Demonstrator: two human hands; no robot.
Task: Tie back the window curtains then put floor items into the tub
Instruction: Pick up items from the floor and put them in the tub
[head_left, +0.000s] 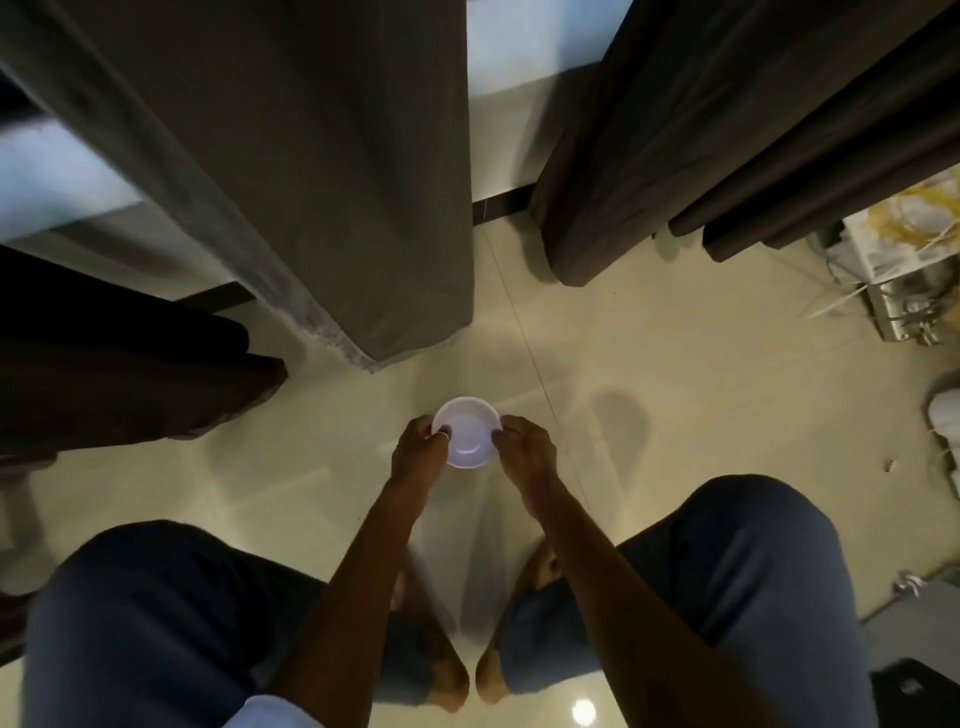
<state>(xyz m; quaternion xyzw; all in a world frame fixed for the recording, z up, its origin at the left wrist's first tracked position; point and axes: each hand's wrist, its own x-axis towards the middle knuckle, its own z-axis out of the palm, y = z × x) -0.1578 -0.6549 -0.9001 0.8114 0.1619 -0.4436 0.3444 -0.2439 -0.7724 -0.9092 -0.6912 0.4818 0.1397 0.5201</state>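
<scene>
A small white tub (470, 434) sits low over the cream tiled floor, in front of my knees. My left hand (418, 451) pinches its left rim with fingers curled over the edge. On the tub's right rim, my right hand (524, 449) grips in the same way. The tub looks empty inside. A grey curtain (291, 171) hangs straight down at the upper left, and a darker curtain (691, 135) hangs at the upper right. Between them shows a strip of bright window (511, 41).
I am crouched, with both knees in blue trousers and bare feet (467, 675) at the bottom. A dark piece of furniture (104, 374) stands at the left. At the right edge lie a metal frame with yellow cords (904, 260) and a white object (948, 415).
</scene>
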